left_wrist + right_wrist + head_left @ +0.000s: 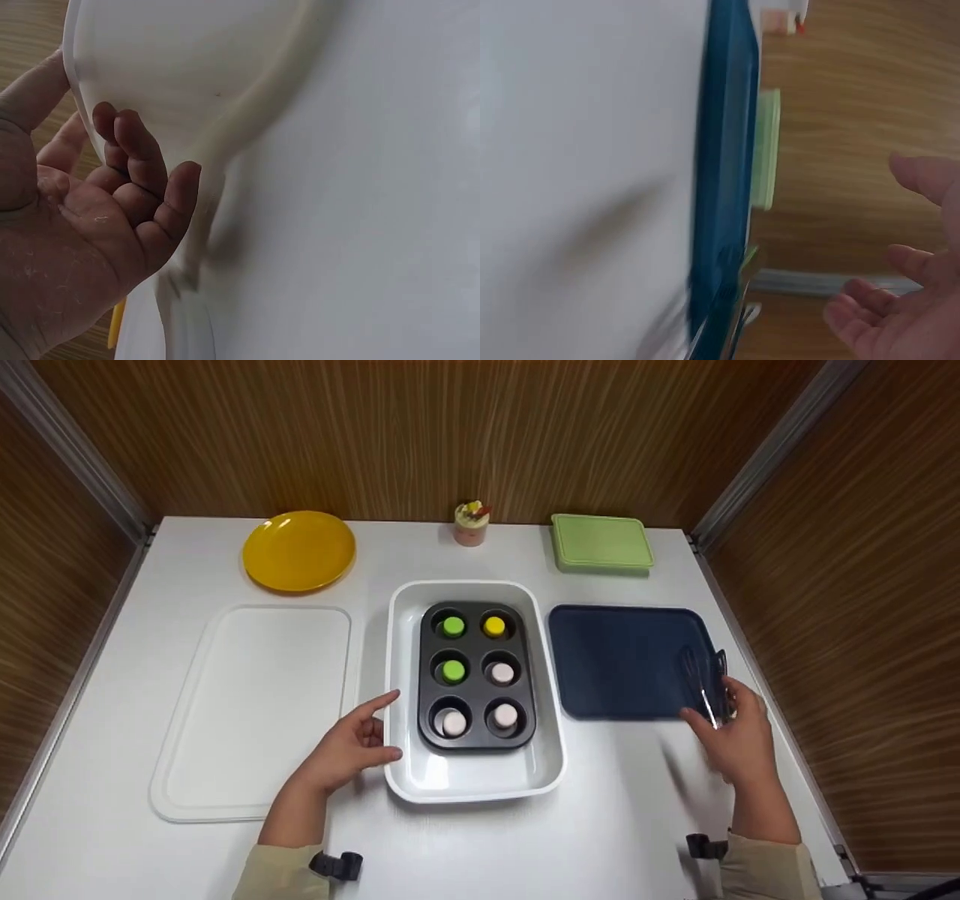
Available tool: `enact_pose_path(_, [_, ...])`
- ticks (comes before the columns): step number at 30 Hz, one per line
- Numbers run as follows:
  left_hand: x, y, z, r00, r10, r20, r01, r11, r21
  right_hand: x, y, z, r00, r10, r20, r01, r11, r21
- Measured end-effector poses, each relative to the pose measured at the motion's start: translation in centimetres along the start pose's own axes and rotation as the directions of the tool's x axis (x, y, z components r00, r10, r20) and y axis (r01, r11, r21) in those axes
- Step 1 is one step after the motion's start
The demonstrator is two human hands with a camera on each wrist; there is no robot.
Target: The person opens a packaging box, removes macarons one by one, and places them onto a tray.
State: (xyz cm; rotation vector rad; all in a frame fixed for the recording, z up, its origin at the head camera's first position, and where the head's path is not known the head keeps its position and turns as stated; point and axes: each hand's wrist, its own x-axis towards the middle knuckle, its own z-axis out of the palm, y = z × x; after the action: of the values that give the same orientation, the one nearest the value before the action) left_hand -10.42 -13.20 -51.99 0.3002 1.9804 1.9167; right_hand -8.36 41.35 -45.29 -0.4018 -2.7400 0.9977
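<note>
My left hand (349,746) is at the left rim of a white rectangular basin (474,795), thumb and index fingertip at the rim, other fingers loosely bent. In the left wrist view no object shows in the palm of that hand (90,217). Inside the basin lies a dark muffin pan (478,690); its cups hold small round green, yellow and pale pink pieces. My right hand (739,735), fingers apart, hovers by a whisk (705,697) and another dark utensil (721,660) at the right end of a navy tray (622,660). A gap separates this hand (907,300) from the utensils in the right wrist view.
Left of the basin lies a flat white tray (259,705). Along the back stand a yellow plate (298,551), a small dessert cup (471,525) and a green lidded box (602,542). Wood-patterned panels (375,442) enclose the white table at the back and sides.
</note>
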Motion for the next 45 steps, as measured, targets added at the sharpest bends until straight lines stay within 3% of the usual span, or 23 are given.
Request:
enact_pose_path(3, [-0.2, -0.4, -0.1, 1.000, -0.014, 0.020, 0.015, 0.999, -0.048, 0.0, 1.9, -0.4, 0.994, 0.081, 0.073, -0.073, 0.992, -0.100])
enact_pose_path(8, [-0.3, -1.0, -0.1, 0.999, -0.019, 0.044, 0.025, 0.991, -0.129, 0.2, 4.3, -0.4, 0.963, 0.215, 0.164, -0.186, 0.967, -0.176])
enact_pose_path(12, [-0.2, -1.4, 0.1, 0.998, -0.032, 0.055, 0.041, 0.984, -0.171, 0.3, 5.4, -0.4, 0.944, 0.264, 0.197, -0.226, 0.954, -0.195])
enact_pose_path(18, [-0.2, -1.4, 0.3, 0.997, -0.049, 0.057, 0.058, 0.985, -0.164, 0.3, 6.3, -0.6, 0.926, 0.308, 0.219, -0.259, 0.939, -0.226])
enact_pose_path(33, [-0.5, -1.7, 1.1, 0.997, -0.032, 0.064, 0.047, 0.968, -0.247, 0.2, 7.0, -0.4, 0.941, 0.305, 0.148, -0.265, 0.934, -0.239])
enact_pose_path(45, [-0.9, -1.3, 1.6, 0.998, -0.070, 0.005, 0.069, 0.970, -0.235, -0.1, 4.9, -1.1, 0.967, 0.256, 0.001, -0.252, 0.951, -0.179])
